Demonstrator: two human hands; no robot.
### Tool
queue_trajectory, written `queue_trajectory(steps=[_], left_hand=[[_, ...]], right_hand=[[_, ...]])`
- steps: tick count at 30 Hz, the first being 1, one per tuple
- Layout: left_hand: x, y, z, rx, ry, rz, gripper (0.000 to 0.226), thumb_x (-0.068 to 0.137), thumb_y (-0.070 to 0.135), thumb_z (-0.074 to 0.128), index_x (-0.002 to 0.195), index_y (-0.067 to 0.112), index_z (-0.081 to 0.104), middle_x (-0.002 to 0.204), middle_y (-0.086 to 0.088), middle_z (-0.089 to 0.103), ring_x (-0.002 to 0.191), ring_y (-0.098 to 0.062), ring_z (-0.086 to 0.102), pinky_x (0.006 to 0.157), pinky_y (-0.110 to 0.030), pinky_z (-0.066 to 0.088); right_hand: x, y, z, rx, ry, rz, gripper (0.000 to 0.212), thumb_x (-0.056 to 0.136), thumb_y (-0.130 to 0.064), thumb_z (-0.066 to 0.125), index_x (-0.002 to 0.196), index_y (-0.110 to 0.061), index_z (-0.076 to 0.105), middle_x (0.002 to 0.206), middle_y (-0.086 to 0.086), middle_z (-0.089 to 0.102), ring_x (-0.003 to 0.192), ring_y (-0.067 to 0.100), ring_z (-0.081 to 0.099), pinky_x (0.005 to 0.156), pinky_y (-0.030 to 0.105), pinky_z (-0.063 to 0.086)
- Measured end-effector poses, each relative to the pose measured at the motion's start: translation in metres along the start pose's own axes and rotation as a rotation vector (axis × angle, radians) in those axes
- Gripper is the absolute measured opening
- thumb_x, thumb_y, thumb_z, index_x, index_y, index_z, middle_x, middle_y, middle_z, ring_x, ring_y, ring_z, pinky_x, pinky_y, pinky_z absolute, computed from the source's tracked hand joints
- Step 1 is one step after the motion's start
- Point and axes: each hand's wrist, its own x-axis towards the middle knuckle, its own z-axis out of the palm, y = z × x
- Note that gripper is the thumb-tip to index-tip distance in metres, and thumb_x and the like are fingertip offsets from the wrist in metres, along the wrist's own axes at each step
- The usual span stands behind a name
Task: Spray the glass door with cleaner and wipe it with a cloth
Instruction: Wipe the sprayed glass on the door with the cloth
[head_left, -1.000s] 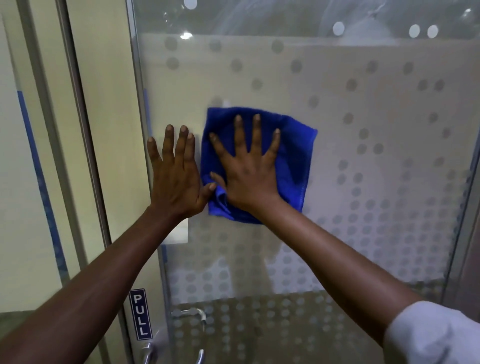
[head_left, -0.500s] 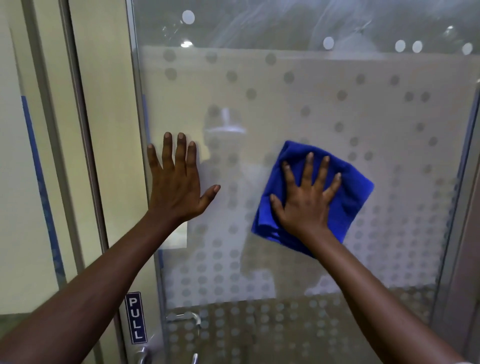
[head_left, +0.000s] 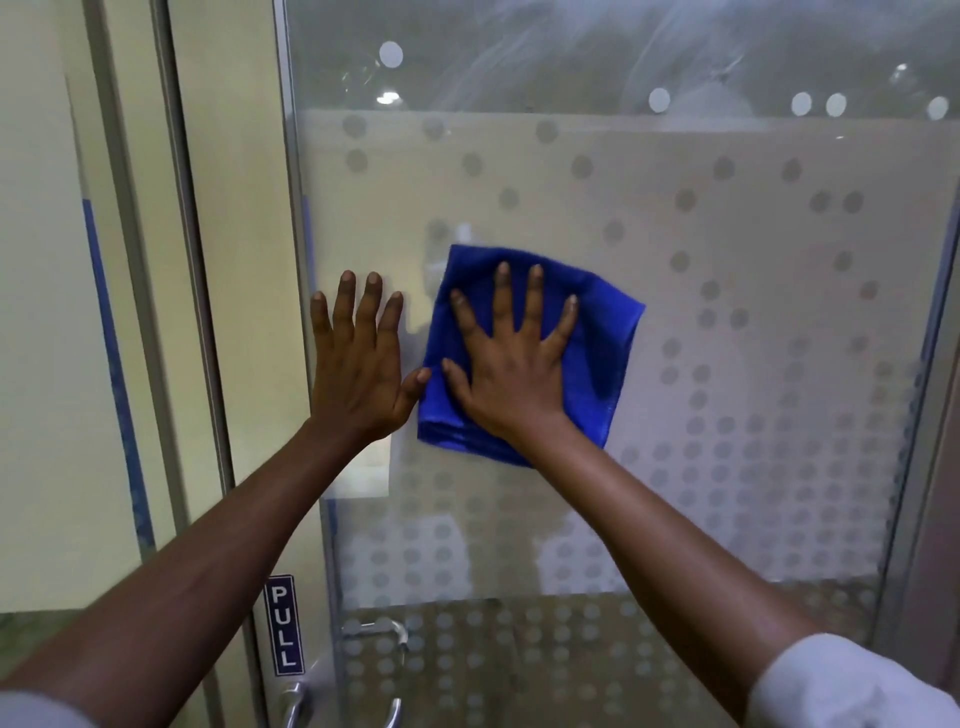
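The glass door (head_left: 727, 322) fills the view, frosted with a pattern of dots and streaked near the top. A folded blue cloth (head_left: 608, 358) lies flat against the glass near the middle. My right hand (head_left: 511, 369) presses on it with fingers spread. My left hand (head_left: 358, 358) rests flat on the bare glass just left of the cloth, near the door's left edge, its thumb touching the cloth's edge. No spray bottle is in view.
A metal door frame (head_left: 291, 260) runs down the left edge of the glass. A blue PULL sign (head_left: 283, 623) and a metal handle (head_left: 296, 701) sit at the bottom left. A cream wall panel (head_left: 41, 312) with a blue stripe lies further left.
My right hand slid the cloth right and down across the glass, then back left next to my left hand. The left hand stayed in place.
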Motion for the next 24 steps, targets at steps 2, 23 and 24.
queue_trajectory(steps=[2,23,24], left_hand=[[0.000,0.001,-0.001,0.002,-0.012,0.000,0.082,0.093,0.063,0.019,0.148,0.003,0.023,0.155,-0.028,0.021,0.143,-0.050,0.012,0.113,-0.068,0.009],[-0.045,0.118,-0.028,-0.283,-0.156,-0.671,0.044,0.089,0.032,0.061,0.120,0.003,0.052,0.116,-0.015,0.063,0.106,-0.034,0.049,0.086,-0.039,0.039],[-0.043,0.120,-0.030,-0.280,-0.170,-0.679,0.035,0.089,0.032,0.062,0.110,0.004,0.056,0.108,-0.014,0.065,0.101,-0.034,0.049,0.080,-0.037,0.037]], right_hand=[[-0.023,-0.006,0.007,0.033,-0.020,-0.057,0.073,0.088,-0.061,0.038,0.151,-0.031,0.019,0.161,0.018,0.006,0.146,0.047,-0.003,0.106,0.076,0.003],[-0.088,0.019,-0.013,0.492,-0.194,-0.046,0.054,0.095,-0.011,0.051,0.142,-0.025,0.028,0.157,0.009,0.029,0.142,0.039,0.026,0.098,0.064,0.033],[-0.088,0.022,-0.013,0.496,-0.189,-0.040,0.058,0.095,-0.009,0.051,0.144,-0.027,0.025,0.158,0.013,0.025,0.141,0.039,0.025,0.097,0.063,0.034]])
